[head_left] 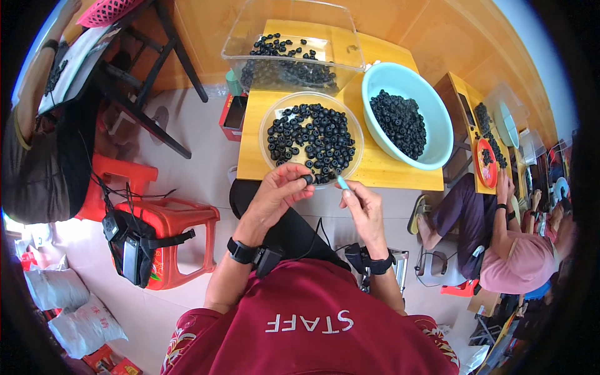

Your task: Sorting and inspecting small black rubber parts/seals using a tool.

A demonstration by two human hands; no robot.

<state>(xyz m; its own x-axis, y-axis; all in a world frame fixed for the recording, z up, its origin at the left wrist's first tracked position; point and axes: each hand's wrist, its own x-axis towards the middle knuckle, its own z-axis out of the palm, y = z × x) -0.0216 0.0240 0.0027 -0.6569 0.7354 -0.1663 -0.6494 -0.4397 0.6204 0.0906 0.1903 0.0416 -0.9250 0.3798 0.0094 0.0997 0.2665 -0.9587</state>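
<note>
My left hand (275, 192) pinches a small round black part with a hole (307, 179) between thumb and fingers. In my right hand (365, 211) is a slim light-blue tool (342, 182), its end pointing up toward the near rim of a round clear tray (270, 107). Its exact kind is too small to make out. Both hands hover close together in front of that tray, at the table's near edge. Many similar black ring-shaped parts (320, 130) lie spread inside the tray. The tool's end is apart from the part in my left hand.
On the yellow table (251, 164), a pale-blue basin (445, 145) heaped with black parts stands right, and a clear plastic bin (234, 53) stands behind. A red stool (187, 215) carrying a black bag (134, 253) is at left. People sit on both sides; one (515, 259) works at another table.
</note>
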